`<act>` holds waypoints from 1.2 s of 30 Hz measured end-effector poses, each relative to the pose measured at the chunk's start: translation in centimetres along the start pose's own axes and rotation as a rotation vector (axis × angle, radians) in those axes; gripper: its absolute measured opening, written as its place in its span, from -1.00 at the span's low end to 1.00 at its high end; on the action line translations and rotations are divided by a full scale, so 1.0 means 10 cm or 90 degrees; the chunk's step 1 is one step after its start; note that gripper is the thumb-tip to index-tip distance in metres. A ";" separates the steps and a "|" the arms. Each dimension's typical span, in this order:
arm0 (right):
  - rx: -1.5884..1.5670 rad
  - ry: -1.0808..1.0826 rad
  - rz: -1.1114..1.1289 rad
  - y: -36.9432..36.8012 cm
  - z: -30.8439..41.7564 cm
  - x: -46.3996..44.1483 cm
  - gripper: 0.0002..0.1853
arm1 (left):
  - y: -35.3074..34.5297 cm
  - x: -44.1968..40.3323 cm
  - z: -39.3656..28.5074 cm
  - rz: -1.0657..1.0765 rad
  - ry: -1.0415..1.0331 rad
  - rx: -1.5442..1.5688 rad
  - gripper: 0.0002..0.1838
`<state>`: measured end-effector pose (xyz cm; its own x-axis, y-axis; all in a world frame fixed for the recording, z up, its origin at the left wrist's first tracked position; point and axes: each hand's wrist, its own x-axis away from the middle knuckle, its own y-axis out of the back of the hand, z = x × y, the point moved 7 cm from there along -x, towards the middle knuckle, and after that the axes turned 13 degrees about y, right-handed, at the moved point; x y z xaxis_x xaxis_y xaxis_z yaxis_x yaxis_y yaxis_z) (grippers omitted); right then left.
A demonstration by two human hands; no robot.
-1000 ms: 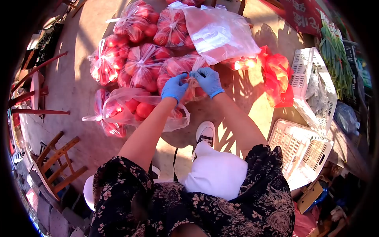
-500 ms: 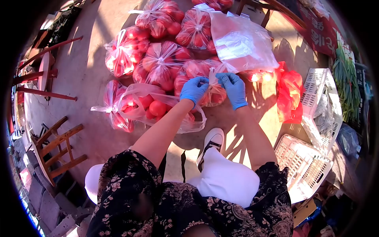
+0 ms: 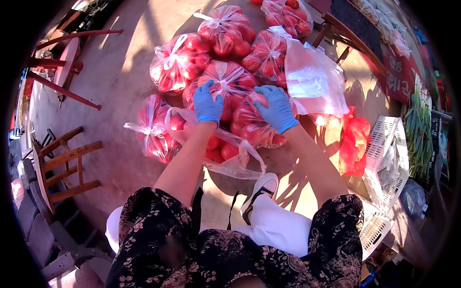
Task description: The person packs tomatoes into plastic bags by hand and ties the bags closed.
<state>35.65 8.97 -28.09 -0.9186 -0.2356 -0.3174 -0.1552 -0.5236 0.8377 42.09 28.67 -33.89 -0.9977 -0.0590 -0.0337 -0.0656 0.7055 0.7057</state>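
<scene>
My left hand (image 3: 208,104), in a blue glove, has its thumb and fingers apart. It is over the edge of a knotted clear bag of tomatoes (image 3: 225,72). Also gloved in blue, my right hand (image 3: 277,109) lies against the top of another tomato bag (image 3: 257,126), with thumb and fingers spread around a bulge. Below my left hand, an untied bag (image 3: 230,152) with loose handles shows tomatoes inside. A tied bag (image 3: 156,129) leans at its left. Whether my left fingertips touch plastic I cannot tell.
More tied tomato bags (image 3: 180,60) stand behind. A stack of flat clear bags (image 3: 314,77) lies to the right, near a red plastic bag (image 3: 354,144) and a white crate (image 3: 384,161). Wooden stools (image 3: 67,163) line the left; green onions (image 3: 418,129) are far right.
My hands have moved apart and released the gathered neck of the bag between them. The left went leftward to the neighbouring bags; the right now rests on the bag. The view has shifted.
</scene>
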 end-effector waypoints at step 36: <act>-0.672 -0.601 -0.249 -1.20 -0.50 -0.28 -0.88 | -0.11 -0.60 0.03 0.137 -0.169 -0.132 -0.75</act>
<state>41.93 11.85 -39.48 -0.8374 0.4524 0.3068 -0.4935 -0.8670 -0.0685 48.10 28.44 -34.72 -0.9601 0.2779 -0.0321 0.1229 0.5222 0.8439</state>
